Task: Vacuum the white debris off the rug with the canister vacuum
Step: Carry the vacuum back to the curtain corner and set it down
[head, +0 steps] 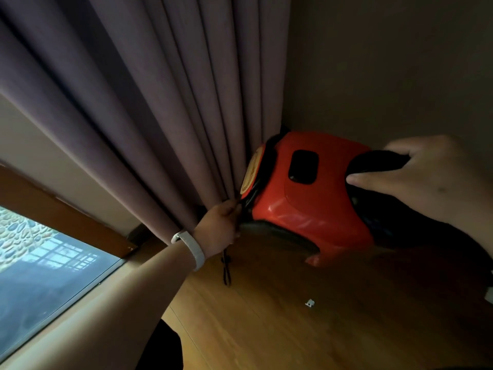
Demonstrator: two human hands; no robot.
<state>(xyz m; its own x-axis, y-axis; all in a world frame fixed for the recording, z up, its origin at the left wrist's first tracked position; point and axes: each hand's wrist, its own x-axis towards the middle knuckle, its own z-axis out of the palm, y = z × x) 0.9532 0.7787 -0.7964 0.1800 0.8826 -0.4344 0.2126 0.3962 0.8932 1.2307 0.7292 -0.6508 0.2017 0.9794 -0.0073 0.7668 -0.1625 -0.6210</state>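
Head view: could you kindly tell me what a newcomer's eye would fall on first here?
The glossy red vacuum stands out, sitting on the wood floor in the corner right of centre, with the right hand holding its black grip. At its left side the left hand, wearing a white wristband, holds a black cord beside the purple curtain that fills the upper left.

Counted: one red canister vacuum (pixel 306 209); two hands, left hand (pixel 218 225), right hand (pixel 426 177); one curtain (pixel 160 102), one wristband (pixel 189 249), one black cord (pixel 226 271), one white scrap (pixel 309 303).
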